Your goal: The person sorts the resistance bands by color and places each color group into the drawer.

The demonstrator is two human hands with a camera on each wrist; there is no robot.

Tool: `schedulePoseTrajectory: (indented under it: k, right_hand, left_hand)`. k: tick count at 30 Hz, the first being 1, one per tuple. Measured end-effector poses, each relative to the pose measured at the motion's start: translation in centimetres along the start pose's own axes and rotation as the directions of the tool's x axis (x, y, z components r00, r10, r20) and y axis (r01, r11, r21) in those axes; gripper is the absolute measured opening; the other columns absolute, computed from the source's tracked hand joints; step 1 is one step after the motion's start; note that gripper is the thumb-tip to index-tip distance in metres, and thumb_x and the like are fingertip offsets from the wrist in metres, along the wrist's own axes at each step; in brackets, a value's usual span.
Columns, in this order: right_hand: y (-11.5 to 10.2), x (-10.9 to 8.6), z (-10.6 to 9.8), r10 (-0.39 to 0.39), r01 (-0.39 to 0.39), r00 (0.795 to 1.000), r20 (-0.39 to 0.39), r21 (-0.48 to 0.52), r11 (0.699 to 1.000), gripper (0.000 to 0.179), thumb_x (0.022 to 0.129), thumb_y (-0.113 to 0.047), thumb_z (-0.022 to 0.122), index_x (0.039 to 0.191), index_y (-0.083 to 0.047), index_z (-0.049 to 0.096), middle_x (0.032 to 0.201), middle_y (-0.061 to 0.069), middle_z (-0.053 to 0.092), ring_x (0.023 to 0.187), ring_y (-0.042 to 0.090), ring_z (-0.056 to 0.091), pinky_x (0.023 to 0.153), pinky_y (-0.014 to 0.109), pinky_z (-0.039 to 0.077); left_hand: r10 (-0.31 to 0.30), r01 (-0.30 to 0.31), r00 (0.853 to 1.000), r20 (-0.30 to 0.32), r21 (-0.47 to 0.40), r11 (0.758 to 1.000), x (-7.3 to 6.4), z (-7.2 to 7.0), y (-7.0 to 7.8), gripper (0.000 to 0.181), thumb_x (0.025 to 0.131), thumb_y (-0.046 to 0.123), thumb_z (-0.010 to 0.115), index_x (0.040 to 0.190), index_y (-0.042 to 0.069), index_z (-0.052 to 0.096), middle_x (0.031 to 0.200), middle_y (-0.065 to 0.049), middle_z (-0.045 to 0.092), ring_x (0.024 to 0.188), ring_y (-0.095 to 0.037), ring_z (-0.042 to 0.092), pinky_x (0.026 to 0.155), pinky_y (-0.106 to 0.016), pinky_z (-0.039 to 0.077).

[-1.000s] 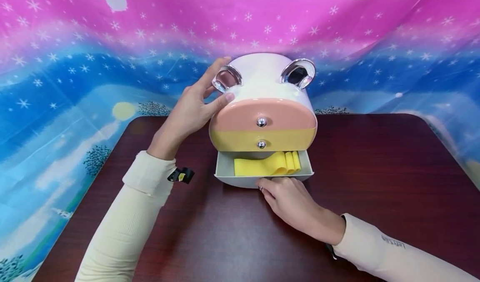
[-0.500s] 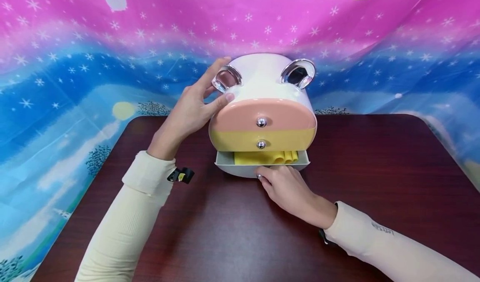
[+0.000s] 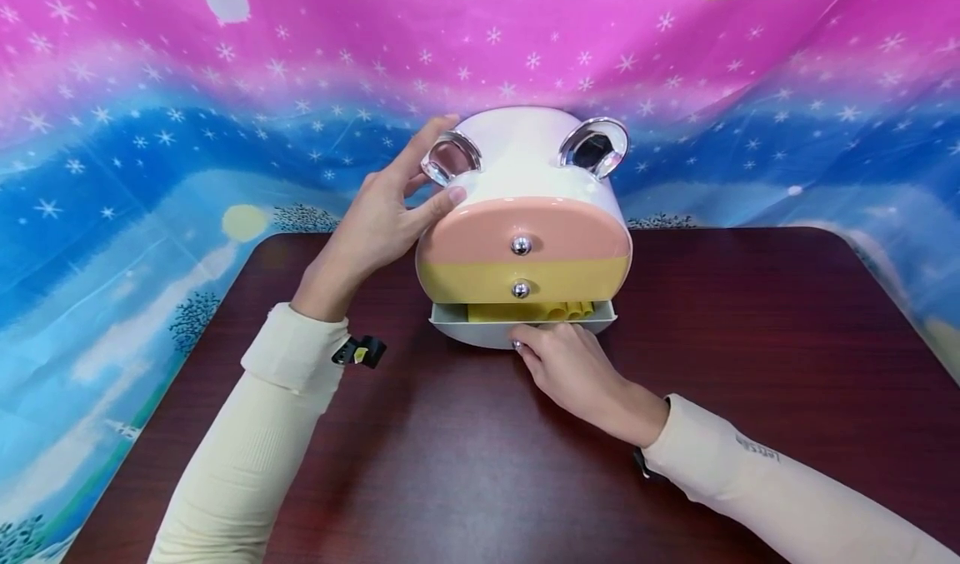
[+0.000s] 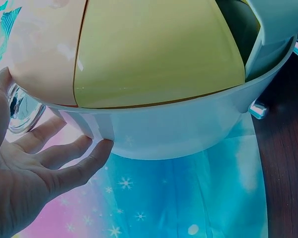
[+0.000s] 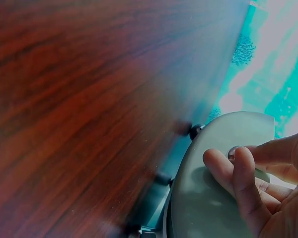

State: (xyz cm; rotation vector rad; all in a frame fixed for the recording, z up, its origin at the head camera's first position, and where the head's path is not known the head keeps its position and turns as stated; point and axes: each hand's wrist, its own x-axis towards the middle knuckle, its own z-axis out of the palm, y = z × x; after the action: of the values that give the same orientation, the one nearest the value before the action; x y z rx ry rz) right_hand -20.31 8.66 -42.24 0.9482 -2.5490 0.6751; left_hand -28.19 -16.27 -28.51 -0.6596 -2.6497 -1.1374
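A white desktop drawer box (image 3: pixel 517 152) with shiny silver ears stands on the table, its pink top drawer (image 3: pixel 472 227) and yellow middle drawer (image 3: pixel 465 279) closed. The grey bottom drawer (image 3: pixel 465 333) sticks out partway, and a folded yellow piece (image 3: pixel 502 311) shows inside. My right hand (image 3: pixel 573 372) pinches that drawer's silver knob (image 5: pixel 232 152) between thumb and fingers. My left hand (image 3: pixel 378 218) rests on the box's left side around the left ear (image 3: pixel 453 157). Its thumb lies in front of the ear, and its fairly straight fingers (image 4: pixel 84 166) touch the side wall.
The dark red-brown table (image 3: pixel 435 464) lies under the box and both forearms. A pink and blue snowflake-patterned cloth (image 3: pixel 300 131) hangs close behind the box. Small dark feet (image 5: pixel 195 131) show under the box in the right wrist view.
The bottom drawer has slid back toward the box, pushed by my right hand at its knob. Less of the yellow piece shows now. My left hand has kept its place.
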Motion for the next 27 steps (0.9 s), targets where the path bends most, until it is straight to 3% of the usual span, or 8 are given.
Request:
schedulePoseTrajectory:
  k: [10,27]
  right_hand:
    - [0.7,0.7,0.3,0.028,-0.028,1.000,-0.001,0.006,1.000,0.013,0.091,0.002,0.074,0.096,-0.010,0.076,0.080,0.002,0.070,0.072,0.022,0.066,0.060,0.041,0.056]
    - [1.3,1.7,0.5,0.045,-0.045,0.999,-0.021,-0.009,0.999,0.012,0.090,0.002,0.073,0.096,-0.009,0.077,0.077,0.004,0.070,0.070,0.026,0.069,0.058,0.045,0.057]
  left_hand:
    - [-0.001,0.001,1.000,0.003,0.025,1.000,-0.2,0.1,-0.2,0.075,0.101,0.044,0.069,0.157,0.064,0.023,0.166,-0.002,0.043,0.144,-0.038,0.052,0.115,-0.062,0.046]
    - [0.004,-0.004,1.000,0.002,0.021,1.000,-0.2,0.0,-0.2,0.074,0.101,0.044,0.069,0.156,0.065,0.024,0.164,-0.001,0.045,0.144,-0.038,0.053,0.116,-0.059,0.047]
